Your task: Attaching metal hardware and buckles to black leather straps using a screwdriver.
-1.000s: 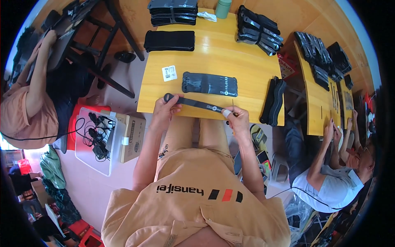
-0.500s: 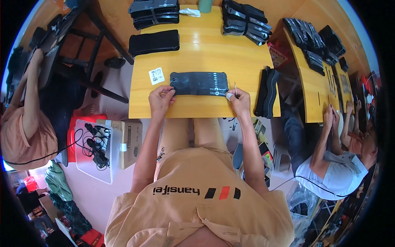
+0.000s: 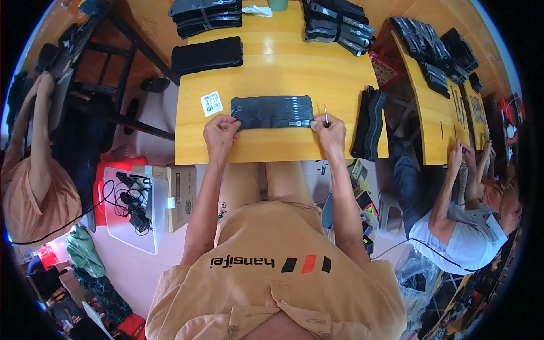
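A fanned stack of flat black fabric strips (image 3: 272, 111), with white printing toward its right end, lies crosswise on the yellow wooden table (image 3: 272, 146) in front of me. My left hand (image 3: 221, 133) pinches the near left corner of the nearest strip between thumb and fingers. At the opposite end, my right hand (image 3: 331, 135) pinches the near right corner. The same right hand also keeps a slim pointed metal tool (image 3: 326, 115) in its fingers, tip away from me; its exact kind is too small to tell. A white printed label (image 3: 212, 104) lies left of the stack.
Bundled black strips (image 3: 207, 17) and another bundle (image 3: 338, 27) sit at the far edge. A black folded piece (image 3: 207, 55) lies far left, two dark strips (image 3: 369, 123) at the right edge. A clear bin of cables (image 3: 131, 209) stands lower left. Other people work on both sides.
The near strip's printing now shows as one line where two overlapped, and the printed ends are more evenly fanned. Both hands stay at the near corners; the view has shifted slightly.
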Tool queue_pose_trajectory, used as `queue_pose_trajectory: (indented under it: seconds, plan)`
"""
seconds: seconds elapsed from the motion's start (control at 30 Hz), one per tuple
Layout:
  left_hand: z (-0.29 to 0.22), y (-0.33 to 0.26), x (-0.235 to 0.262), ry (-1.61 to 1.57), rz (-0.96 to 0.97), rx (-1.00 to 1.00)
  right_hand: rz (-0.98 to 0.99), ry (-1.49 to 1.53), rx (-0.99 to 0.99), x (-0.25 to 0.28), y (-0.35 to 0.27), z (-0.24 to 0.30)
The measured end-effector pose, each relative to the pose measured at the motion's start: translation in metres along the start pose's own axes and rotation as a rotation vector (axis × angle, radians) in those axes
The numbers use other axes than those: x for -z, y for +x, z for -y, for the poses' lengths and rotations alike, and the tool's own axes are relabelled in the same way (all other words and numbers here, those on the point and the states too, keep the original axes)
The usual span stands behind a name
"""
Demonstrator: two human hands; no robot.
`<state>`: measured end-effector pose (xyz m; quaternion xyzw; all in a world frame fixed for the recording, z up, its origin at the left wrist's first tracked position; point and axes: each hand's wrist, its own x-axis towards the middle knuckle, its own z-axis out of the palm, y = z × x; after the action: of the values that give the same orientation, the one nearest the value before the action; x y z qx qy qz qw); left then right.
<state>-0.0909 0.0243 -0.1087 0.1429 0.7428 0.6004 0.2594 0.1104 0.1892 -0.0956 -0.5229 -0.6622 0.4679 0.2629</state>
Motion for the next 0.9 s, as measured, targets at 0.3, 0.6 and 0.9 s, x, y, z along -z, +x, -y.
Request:
queue_pose_trajectory:
  seconds: [0.3, 0.6, 0.9]
  plan:
    - [-0.003, 0.001, -0.0001, 0.005, -0.019, 0.053, -0.039, -0.014, 0.017, -0.0037, 0.0002, -0.0017]
    - [-0.0042, -0.0006, -0.0016, 0.003, -0.022, 0.021, -0.034, -0.044, 0.002, -0.0025, -0.0009, 0.0057]
    - [-0.0066, -0.0011, -0.0018, 0.056, -0.039, 0.024, -0.053, -0.048, 0.025, -0.0063, 0.001, -0.0015]
